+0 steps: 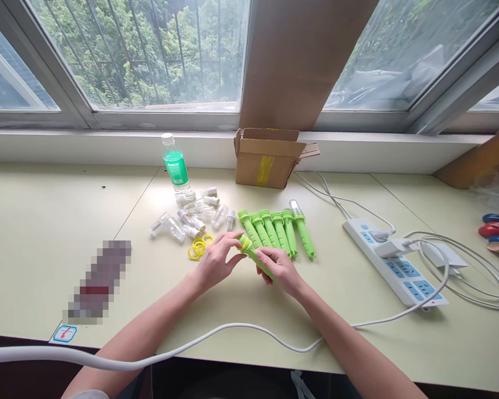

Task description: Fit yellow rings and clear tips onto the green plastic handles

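Note:
My right hand [280, 270] is wrapped round the body of a green plastic tube-like handle [251, 253], tilted with its threaded end up and to the left. At that end a yellow ring [244, 244] sits round the handle, pinched between the thumb and fingers of my left hand [217, 260]. Beside my left hand lie several loose yellow rings [196, 250]. Just beyond my hands is a row of similar green handles [269, 228]. The rightmost handle [304, 235] carries a clear cap [295, 208]. Clear plastic tubes [173, 226] and white-ended pieces [197, 223] are scattered behind the rings.
A bottle with a green label [177, 166] and an open cardboard box [266, 163] stand near the window. To the right lies a power strip [393, 263] with plugs. Its white cable [270, 338] crosses the table's front. A blurred-out patch [102, 280] covers something at left.

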`<state>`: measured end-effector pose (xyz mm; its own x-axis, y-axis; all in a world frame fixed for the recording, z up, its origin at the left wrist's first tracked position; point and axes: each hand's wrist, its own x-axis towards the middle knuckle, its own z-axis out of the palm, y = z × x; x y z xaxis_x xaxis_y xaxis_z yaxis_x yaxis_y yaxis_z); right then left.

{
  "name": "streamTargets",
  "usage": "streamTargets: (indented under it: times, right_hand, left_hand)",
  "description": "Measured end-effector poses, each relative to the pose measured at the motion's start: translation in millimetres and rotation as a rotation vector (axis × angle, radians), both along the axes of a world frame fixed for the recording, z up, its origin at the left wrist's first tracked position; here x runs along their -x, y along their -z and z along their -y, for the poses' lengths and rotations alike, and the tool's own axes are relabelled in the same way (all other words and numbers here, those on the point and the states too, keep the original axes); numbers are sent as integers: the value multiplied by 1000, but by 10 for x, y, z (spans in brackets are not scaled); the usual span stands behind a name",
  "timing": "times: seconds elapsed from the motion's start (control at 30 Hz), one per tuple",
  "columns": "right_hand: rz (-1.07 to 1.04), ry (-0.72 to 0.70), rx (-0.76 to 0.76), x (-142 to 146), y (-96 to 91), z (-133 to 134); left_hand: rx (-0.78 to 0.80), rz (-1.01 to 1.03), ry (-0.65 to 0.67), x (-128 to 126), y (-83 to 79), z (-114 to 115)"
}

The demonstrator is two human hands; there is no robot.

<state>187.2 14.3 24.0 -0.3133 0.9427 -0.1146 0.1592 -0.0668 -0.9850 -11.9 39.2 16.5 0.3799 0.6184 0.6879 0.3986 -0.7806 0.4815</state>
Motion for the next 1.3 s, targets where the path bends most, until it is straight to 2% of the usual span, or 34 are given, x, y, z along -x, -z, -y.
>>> streamTargets:
  times: [0.17,0.4,0.6,1.0,1.3]
  right_hand:
    - [-43,13,28,26,-26,8]
    - [-33,22,-41,38,-47,-12]
    - [8,-47,-87,22,-87,-18]
    - [-55,-44,90,40,-48,13]
    - [-15,-52,-29,29,-80,-22]
  left_hand:
    - [-40,38,-4,-1,23,-1]
    - [-39,30,-26,3,31,3]
    - [-61,19,-43,9,28,-14]
    - [-58,-3,-43,-4,39,1]
    - [-92,5,-69,-4,42,5]
